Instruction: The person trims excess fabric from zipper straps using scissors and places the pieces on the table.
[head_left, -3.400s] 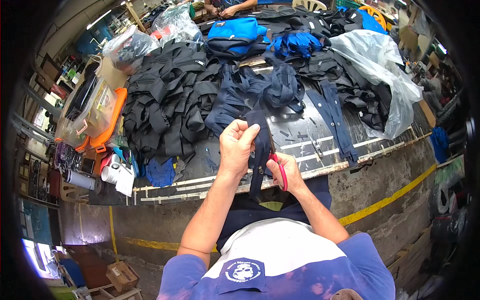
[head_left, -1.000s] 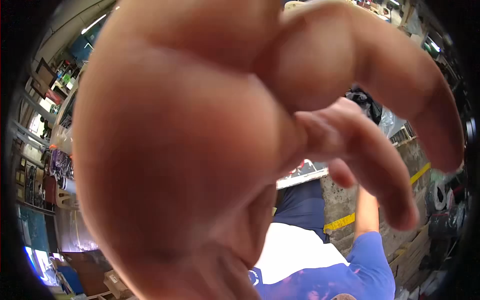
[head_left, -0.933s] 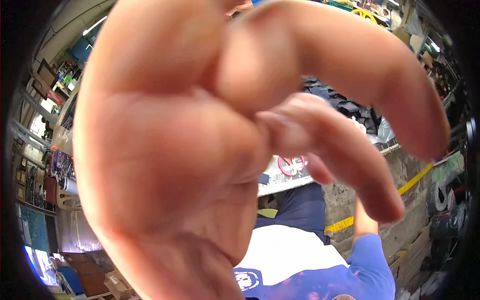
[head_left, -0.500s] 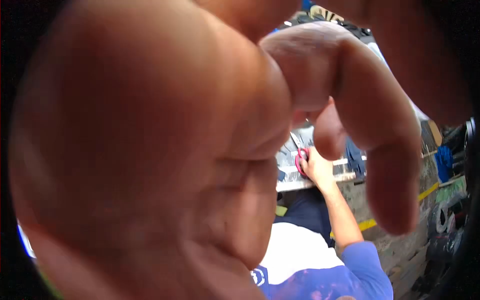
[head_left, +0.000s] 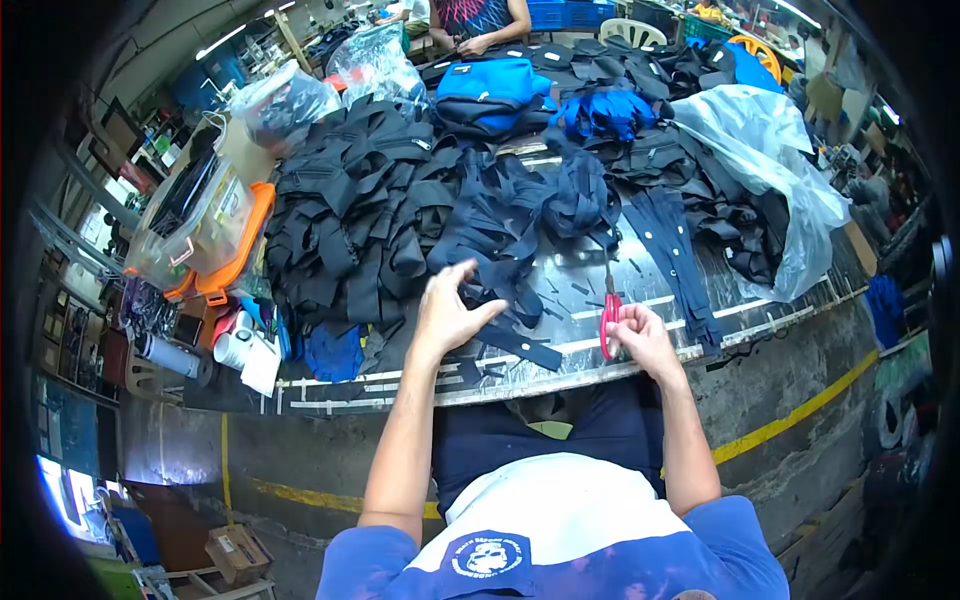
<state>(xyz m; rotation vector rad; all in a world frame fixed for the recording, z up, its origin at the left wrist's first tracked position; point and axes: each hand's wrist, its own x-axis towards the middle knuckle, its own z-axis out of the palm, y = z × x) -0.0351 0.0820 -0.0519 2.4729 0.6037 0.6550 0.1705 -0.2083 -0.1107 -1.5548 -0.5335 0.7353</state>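
The left hand (head_left: pixel 450 320) was spread wide near navy fabric strips (head_left: pixel 492 232). The right hand (head_left: pixel 643 340) held red-handled metal scissors (head_left: pixel 607 328)

The right hand (head_left: pixel 645 340) holds red-handled scissors (head_left: pixel 611 322) over the tabletop (head_left: pixel 562 275). The left hand (head_left: pixel 450 315) (thumb apart from fingers) is near navy fabric strips (head_left: pixel 487 220).
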